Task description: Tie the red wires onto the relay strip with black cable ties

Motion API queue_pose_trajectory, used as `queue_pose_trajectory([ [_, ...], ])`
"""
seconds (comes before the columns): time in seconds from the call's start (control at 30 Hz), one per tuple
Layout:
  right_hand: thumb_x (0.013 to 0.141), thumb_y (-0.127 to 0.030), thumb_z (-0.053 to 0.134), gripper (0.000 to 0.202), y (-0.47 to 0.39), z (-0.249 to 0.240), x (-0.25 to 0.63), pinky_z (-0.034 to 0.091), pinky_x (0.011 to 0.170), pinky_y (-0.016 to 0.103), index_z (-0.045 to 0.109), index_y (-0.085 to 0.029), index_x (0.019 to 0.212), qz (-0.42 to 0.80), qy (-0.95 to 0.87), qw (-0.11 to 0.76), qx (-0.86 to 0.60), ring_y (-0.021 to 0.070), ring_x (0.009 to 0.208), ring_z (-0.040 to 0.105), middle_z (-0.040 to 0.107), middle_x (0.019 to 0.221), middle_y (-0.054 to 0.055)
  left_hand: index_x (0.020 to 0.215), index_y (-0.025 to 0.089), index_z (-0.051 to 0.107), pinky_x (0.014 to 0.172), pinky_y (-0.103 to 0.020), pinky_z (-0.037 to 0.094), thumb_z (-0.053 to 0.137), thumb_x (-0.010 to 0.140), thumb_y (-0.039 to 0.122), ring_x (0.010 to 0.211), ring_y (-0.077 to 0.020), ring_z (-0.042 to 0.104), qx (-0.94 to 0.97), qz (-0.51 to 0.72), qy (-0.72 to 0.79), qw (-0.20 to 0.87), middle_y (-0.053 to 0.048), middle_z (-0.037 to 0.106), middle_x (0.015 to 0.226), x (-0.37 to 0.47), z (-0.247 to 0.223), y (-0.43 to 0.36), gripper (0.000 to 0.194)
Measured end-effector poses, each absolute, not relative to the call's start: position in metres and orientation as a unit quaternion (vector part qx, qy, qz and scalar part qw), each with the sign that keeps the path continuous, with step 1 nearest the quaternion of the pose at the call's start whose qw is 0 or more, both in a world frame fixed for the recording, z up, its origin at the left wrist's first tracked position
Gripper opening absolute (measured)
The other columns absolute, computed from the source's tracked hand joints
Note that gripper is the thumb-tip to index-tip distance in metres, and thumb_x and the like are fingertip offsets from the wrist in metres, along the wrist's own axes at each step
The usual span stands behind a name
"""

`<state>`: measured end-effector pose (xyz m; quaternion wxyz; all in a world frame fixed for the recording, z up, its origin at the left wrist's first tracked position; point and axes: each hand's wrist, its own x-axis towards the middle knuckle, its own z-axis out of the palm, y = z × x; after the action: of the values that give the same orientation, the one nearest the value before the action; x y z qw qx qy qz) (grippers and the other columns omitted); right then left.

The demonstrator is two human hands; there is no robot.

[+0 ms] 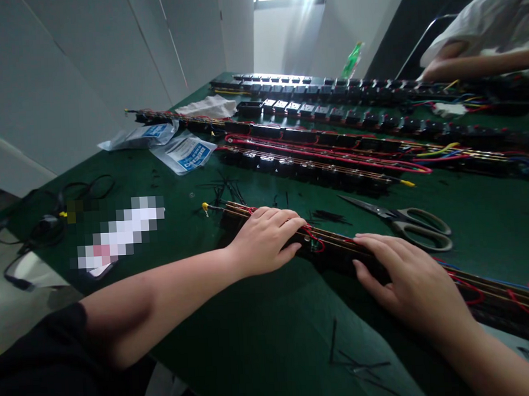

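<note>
A long black strip assembly (330, 258) with brass-coloured rods and red wires runs from the table's middle to the lower right. Over its far left part lies my left hand (269, 239), fingers curled across the top and thumb on the near side. My right hand (401, 273) grips the same strip farther right, thumb on the near face. A cable with a yellow tip (205, 208) sticks out of the strip's left end. Just beyond my right hand lie scissors (398, 219) with dark grey handles, blades pointing left.
More wired black strips (306, 154) lie across the back. Plastic bags with blue labels (186, 155) and a white cloth (209, 107) are at back left. Cut black tie ends (330, 216) are scattered about. A green bottle (352, 60) stands behind; a person's forearm (483, 63) rests at upper right.
</note>
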<state>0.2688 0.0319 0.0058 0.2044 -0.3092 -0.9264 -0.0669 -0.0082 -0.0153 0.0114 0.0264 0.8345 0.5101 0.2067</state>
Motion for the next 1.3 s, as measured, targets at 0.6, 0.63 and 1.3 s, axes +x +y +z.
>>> queue_pose_trajectory([
  [0.6,0.094,-0.036,0.048,0.032,0.0318,0.0073,0.2681,0.055,0.077,0.048,0.06,-0.015,0.114,-0.052,-0.928,0.208,-0.306,0.0316,0.091,0.068,0.072,0.104,0.016,0.125,0.017,0.055,0.102,-0.044,0.04,0.049,0.095,0.032,0.118,-0.0256,0.056,0.834,0.21,0.508,0.032,-0.009,0.062,0.13,-0.0087,0.0113,-0.0152,0.034],
  [0.63,0.094,-0.036,0.048,0.032,0.0317,0.0076,0.2679,0.055,0.077,0.048,0.06,-0.015,0.114,-0.052,-0.927,0.208,-0.307,0.0317,0.09,0.068,0.072,0.103,0.016,0.125,0.017,0.055,0.102,-0.043,0.04,0.049,0.095,0.032,0.118,-0.0256,0.056,0.835,0.21,0.508,0.032,-0.009,0.062,0.13,-0.0088,0.0114,-0.0152,0.034],
  [1.3,0.094,-0.036,0.049,0.03,0.0317,0.0074,0.2674,0.055,0.073,0.045,0.059,-0.015,0.113,-0.053,-0.925,0.208,-0.315,0.0313,0.087,0.069,0.071,0.101,0.015,0.125,0.017,0.055,0.103,-0.043,0.04,0.05,0.095,0.032,0.118,-0.0253,0.056,0.836,0.207,0.507,0.029,-0.008,0.061,0.131,-0.0087,0.0115,-0.0149,0.034],
])
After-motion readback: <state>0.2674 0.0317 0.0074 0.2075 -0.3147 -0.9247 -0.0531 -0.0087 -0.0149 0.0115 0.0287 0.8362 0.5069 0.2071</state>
